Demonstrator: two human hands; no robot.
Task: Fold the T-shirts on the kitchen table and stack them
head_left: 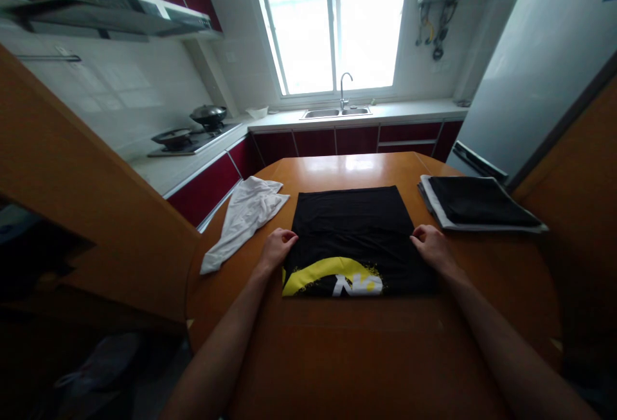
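A black T-shirt [351, 227] with a yellow and white print lies folded into a rough rectangle on the wooden table [357, 349]. The print shows along its near edge. At the shirt's left edge, my left hand [278, 246] is closed, thumb and fingers pinching the cloth. My right hand [430, 245] pinches the opposite edge in the same way, at about the same height. Both forearms reach in from the bottom of the view.
Left of the shirt lies a crumpled white garment [248, 218]. A stack of folded dark and white clothes [482, 201] sits at the table's right. Beyond the table are a counter with a sink [337, 112], a stove with pans [193, 137] and a fridge [535, 67].
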